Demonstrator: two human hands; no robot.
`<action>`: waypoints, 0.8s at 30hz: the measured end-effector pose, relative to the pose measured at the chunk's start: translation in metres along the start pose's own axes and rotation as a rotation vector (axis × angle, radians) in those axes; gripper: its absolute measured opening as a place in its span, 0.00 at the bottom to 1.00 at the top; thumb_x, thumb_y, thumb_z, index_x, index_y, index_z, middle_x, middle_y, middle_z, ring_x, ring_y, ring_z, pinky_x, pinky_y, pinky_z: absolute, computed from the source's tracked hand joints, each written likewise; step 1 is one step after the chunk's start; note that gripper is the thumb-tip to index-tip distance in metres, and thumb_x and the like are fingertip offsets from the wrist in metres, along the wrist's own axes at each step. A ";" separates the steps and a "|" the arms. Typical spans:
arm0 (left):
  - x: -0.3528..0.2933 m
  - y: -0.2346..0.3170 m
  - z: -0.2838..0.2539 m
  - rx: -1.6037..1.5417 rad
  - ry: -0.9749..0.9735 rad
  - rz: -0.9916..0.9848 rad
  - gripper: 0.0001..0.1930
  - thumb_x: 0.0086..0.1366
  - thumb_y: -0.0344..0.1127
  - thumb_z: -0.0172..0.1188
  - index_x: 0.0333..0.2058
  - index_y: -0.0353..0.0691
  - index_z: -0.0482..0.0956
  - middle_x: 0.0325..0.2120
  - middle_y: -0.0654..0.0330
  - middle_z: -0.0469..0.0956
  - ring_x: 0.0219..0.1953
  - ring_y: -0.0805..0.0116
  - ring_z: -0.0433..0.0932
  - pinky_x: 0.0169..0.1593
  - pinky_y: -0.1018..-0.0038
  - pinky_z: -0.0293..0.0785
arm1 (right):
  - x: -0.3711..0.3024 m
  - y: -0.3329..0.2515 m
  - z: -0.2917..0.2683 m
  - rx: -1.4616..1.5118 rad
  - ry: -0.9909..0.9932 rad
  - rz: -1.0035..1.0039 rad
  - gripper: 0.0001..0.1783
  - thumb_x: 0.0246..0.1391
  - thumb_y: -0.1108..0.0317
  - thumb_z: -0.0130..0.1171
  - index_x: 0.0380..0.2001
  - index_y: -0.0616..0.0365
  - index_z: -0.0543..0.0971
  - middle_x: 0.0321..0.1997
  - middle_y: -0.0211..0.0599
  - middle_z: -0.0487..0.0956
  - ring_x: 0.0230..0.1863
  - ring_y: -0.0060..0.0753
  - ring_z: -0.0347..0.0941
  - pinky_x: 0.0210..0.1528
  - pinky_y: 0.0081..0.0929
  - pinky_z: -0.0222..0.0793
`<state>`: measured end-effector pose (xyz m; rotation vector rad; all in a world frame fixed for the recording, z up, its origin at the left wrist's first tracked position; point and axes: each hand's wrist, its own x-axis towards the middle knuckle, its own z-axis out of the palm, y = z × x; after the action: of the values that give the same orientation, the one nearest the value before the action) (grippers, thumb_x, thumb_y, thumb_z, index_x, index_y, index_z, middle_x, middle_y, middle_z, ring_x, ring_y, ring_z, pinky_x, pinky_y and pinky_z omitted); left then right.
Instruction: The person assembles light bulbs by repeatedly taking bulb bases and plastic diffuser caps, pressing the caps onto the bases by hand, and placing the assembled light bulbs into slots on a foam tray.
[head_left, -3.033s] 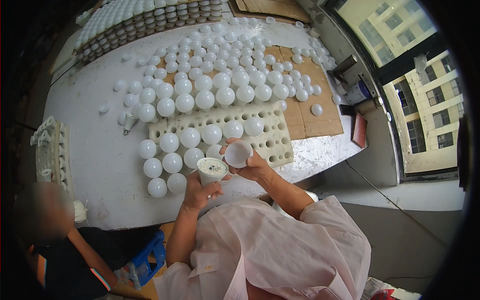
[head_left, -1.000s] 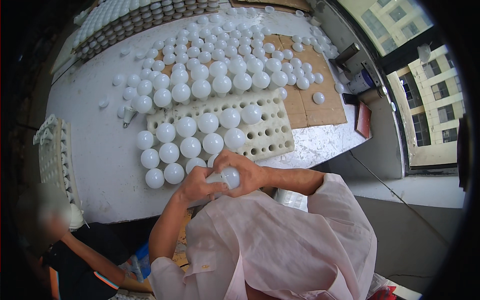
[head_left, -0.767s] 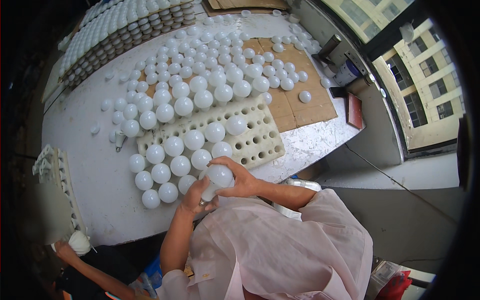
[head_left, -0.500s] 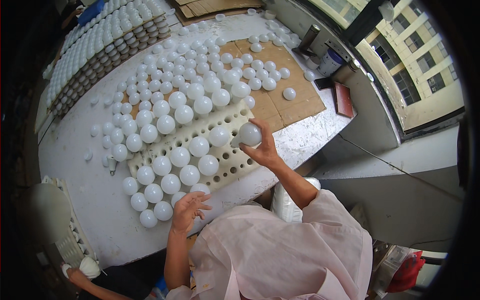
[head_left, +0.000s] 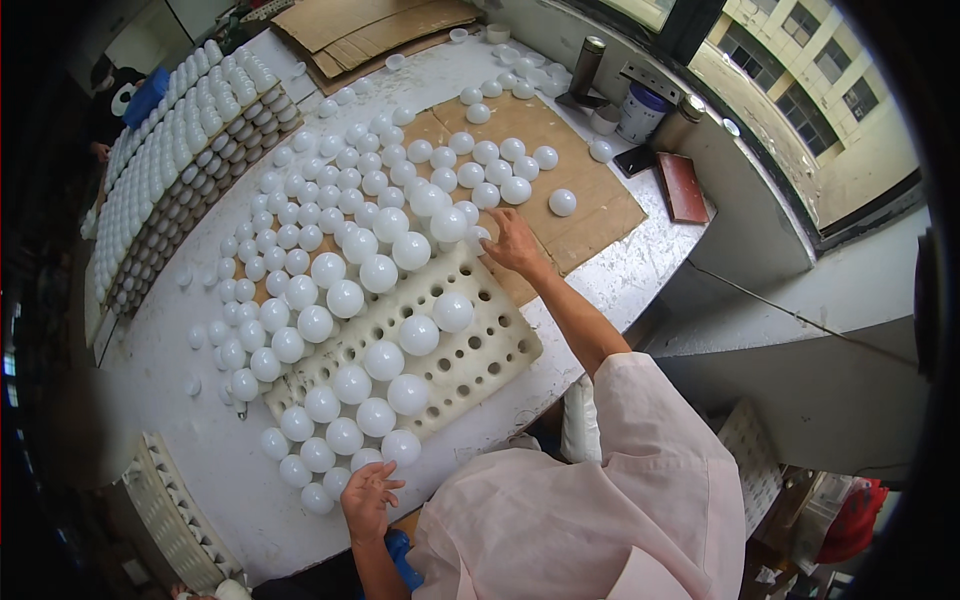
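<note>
At the far right end of the foam tray [head_left: 510, 345], my right hand [head_left: 516, 246] has its fingers and thumb closed round a white bulb globe [head_left: 478, 239]. Rows of round white bulbs [head_left: 376, 417] stand upright in the tray's near holes, and another row [head_left: 378, 273] runs along its far side. My left hand [head_left: 368, 502] hovers by the nearest bulbs, fingers apart and loosely curled, with nothing in it. The bases of the seated bulbs are hidden in the foam.
Many loose white globes [head_left: 374, 183] cover the table beyond the tray, some on a cardboard sheet [head_left: 590, 215]. Stacked trays of bulbs [head_left: 190, 190] rise at the far left. A flask [head_left: 588, 65], a tub [head_left: 642, 112] and a red-brown box [head_left: 682, 188] line the window side.
The bulb that my right hand held now stands at the right end of a tray row. That hand has moved to a globe at the tray's far edge. The whole view has shifted.
</note>
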<state>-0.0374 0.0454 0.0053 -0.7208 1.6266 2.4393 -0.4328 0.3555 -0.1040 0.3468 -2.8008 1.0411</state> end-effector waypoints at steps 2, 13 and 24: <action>-0.002 -0.001 0.003 0.007 0.073 -0.024 0.14 0.63 0.27 0.51 0.46 0.27 0.69 0.43 0.39 0.76 0.33 0.58 0.81 0.25 0.78 0.74 | 0.021 0.012 0.016 -0.040 -0.067 0.010 0.39 0.39 0.64 0.65 0.59 0.49 0.65 0.58 0.48 0.66 0.57 0.50 0.63 0.59 0.43 0.62; -0.011 -0.010 0.002 0.137 0.244 -0.011 0.12 0.65 0.30 0.52 0.45 0.30 0.71 0.42 0.42 0.77 0.33 0.63 0.82 0.24 0.80 0.73 | 0.062 0.033 0.070 -0.294 -0.407 -0.279 0.37 0.39 0.54 0.64 0.56 0.50 0.68 0.60 0.49 0.63 0.59 0.57 0.58 0.62 0.44 0.57; -0.013 0.020 -0.033 0.125 0.340 0.256 0.13 0.62 0.28 0.55 0.45 0.29 0.72 0.41 0.50 0.79 0.36 0.66 0.81 0.29 0.80 0.71 | -0.004 0.012 0.000 0.156 -0.185 0.028 0.30 0.45 0.61 0.64 0.51 0.58 0.70 0.46 0.46 0.72 0.51 0.47 0.68 0.53 0.42 0.66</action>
<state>-0.0222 0.0092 0.0176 -1.0083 2.0936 2.4539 -0.4318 0.3655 -0.1123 0.4434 -2.8983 1.3019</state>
